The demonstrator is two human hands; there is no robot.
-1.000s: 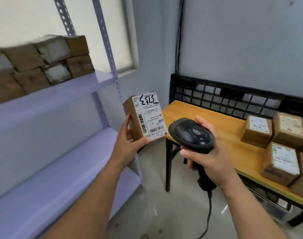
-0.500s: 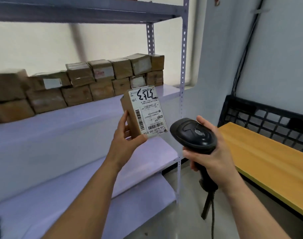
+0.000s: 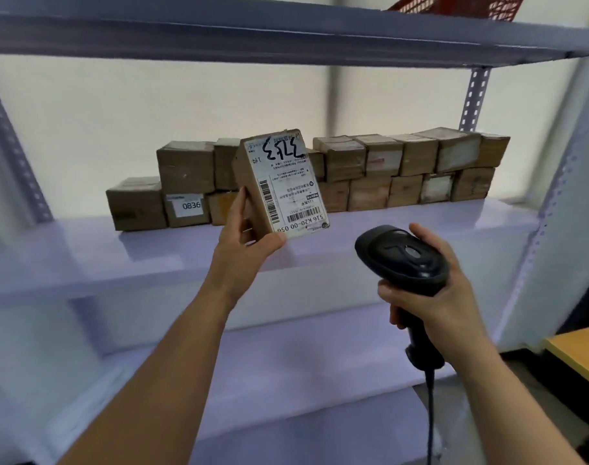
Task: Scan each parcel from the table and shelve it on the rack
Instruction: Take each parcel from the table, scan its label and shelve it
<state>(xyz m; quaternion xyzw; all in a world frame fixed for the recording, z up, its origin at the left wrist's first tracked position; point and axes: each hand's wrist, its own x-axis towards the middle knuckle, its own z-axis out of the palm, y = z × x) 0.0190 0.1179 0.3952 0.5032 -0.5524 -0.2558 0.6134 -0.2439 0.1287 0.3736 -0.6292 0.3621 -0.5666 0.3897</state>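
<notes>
Shelved boxes [image 3: 383, 159] sit half-hidden behind the parcel [image 3: 283, 186] beside the scanner [image 3: 404, 260].

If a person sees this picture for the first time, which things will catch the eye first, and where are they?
In the centre, the left hand holds up a brown parcel whose white label, with black handwriting, is upside down. To its right and lower, the right hand grips a black corded scanner. Behind both, a two-layer row of brown parcels stands on the rack.
</notes>
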